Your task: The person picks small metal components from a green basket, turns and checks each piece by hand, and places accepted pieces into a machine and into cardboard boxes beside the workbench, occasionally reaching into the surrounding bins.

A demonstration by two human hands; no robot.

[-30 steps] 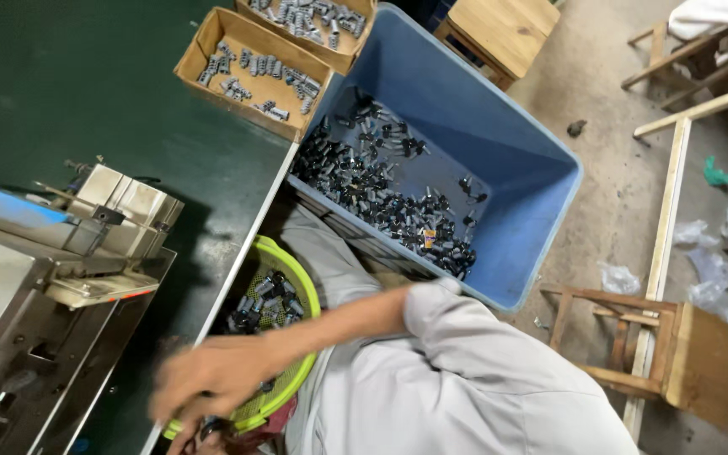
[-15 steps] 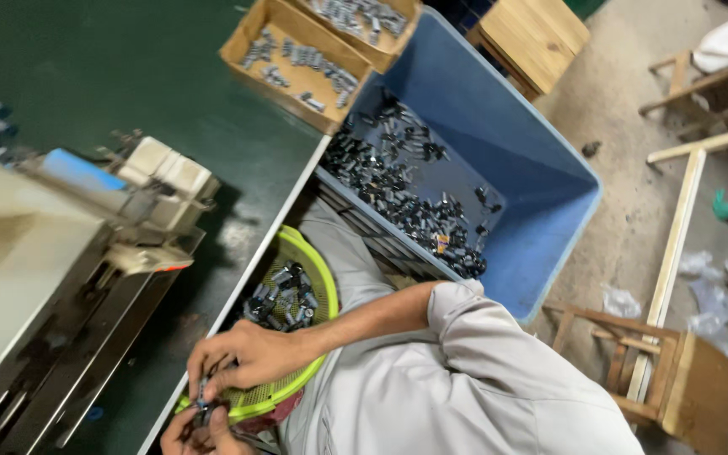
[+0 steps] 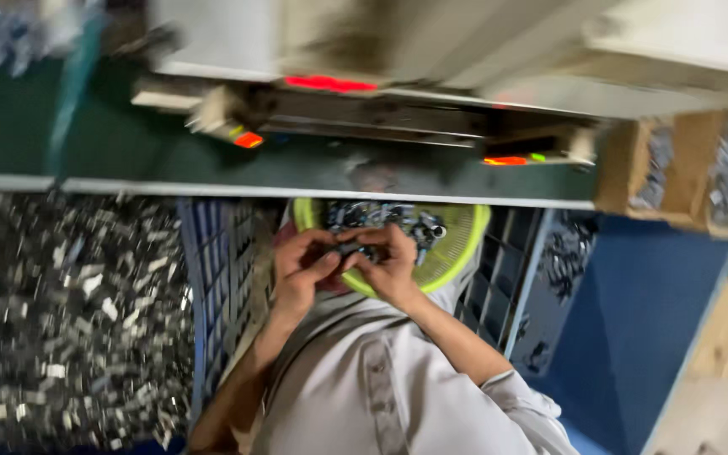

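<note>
Right at the near rim of the lime-green bowl [image 3: 457, 253], both hands meet over the person's lap. Left hand [image 3: 301, 274] and right hand [image 3: 393, 265] have their fingertips pinched together on a small dark metal part [image 3: 354, 249], fingers curled in tight around it. It's pretty blurry, so I can't tell the part's exact shape. More of the small metal parts [image 3: 381, 216] sit heaped in the bowl, just beyond the hands. Far side is a green-topped bench [image 3: 212, 164] carrying a pale machine [image 3: 398, 50]. Left is a big bin of metal scraps [image 3: 61, 312], right a blue tub [image 3: 642, 329] and a cardboard box [image 3: 684, 168].
</note>
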